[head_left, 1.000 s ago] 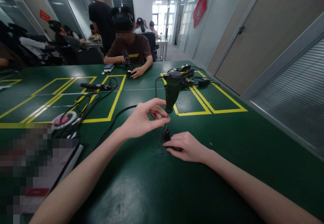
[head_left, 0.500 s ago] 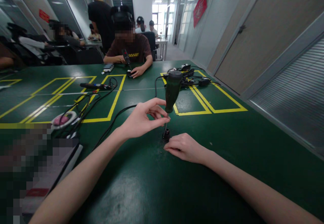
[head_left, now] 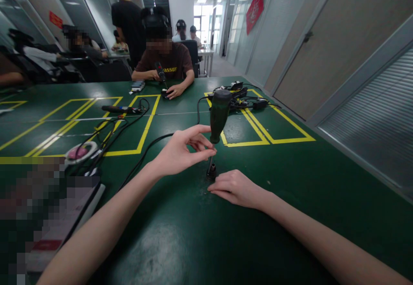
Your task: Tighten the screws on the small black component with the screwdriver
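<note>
Left hand (head_left: 180, 154) fingers pinched on upright screwdriver (head_left: 219, 115) base; right hand (head_left: 237, 187) fingers together, touching small black part (head_left: 211, 172) beneath tip.

My left hand (head_left: 180, 154) pinches the lower end of the upright green electric screwdriver (head_left: 220, 115), its bit standing on a small black part (head_left: 211, 172). My right hand (head_left: 237, 188), at 5 o'clock of that part, rests flat on the green table (head_left: 290, 177), fingertips touching it.
</note>
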`<control>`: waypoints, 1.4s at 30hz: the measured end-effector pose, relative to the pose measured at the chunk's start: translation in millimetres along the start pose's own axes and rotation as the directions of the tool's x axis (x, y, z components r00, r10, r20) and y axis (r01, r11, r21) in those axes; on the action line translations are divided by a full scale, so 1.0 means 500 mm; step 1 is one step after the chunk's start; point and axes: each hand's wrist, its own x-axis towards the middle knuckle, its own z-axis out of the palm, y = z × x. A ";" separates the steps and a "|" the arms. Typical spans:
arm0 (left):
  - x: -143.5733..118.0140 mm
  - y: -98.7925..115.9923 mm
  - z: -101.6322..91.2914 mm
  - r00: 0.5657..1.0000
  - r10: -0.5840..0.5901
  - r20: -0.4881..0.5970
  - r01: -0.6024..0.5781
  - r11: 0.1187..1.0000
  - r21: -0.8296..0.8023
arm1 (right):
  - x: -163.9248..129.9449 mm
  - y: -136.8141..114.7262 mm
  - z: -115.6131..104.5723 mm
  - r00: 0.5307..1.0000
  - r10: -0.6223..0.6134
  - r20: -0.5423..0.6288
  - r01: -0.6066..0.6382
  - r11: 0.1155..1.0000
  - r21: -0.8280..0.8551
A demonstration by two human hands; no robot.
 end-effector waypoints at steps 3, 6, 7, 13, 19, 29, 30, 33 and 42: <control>-0.001 -0.002 0.000 1.000 0.000 0.002 0.000 1.000 0.007 | 0.001 0.002 0.003 1.000 -0.003 -0.001 0.003 1.000 0.006; -0.001 -0.003 0.000 1.000 0.003 0.004 -0.003 1.000 0.022 | 0.004 0.000 0.002 1.000 0.010 -0.012 -0.010 1.000 0.022; -0.001 -0.002 0.000 1.000 0.005 0.003 -0.005 1.000 0.024 | 0.005 -0.002 0.001 1.000 0.016 -0.015 -0.016 0.999 0.030; -0.001 -0.002 -0.001 1.000 0.010 0.005 -0.011 1.000 0.028 | -0.001 0.001 -0.001 0.993 0.093 -0.078 -0.083 0.988 0.129; 0.000 -0.005 0.000 1.000 0.004 -0.004 -0.004 0.999 0.033 | -0.008 0.017 -0.004 0.951 0.229 -0.209 -0.163 0.943 0.289; 0.002 -0.004 0.002 1.000 0.017 -0.012 -0.017 1.000 0.021 | -0.012 0.039 -0.016 0.951 0.270 -0.151 -0.199 0.908 0.370; 0.002 -0.004 0.002 1.000 0.017 -0.011 -0.017 1.000 0.022 | -0.012 0.038 -0.016 0.953 0.267 -0.143 -0.198 0.907 0.372; 0.003 -0.001 0.001 1.000 0.019 -0.011 -0.018 1.000 0.019 | -0.010 0.030 -0.014 0.962 0.245 -0.117 -0.185 0.906 0.381; 0.003 -0.003 0.002 0.999 0.034 -0.011 -0.033 0.999 0.028 | -0.007 0.014 0.002 0.979 0.172 -0.112 -0.118 0.917 0.381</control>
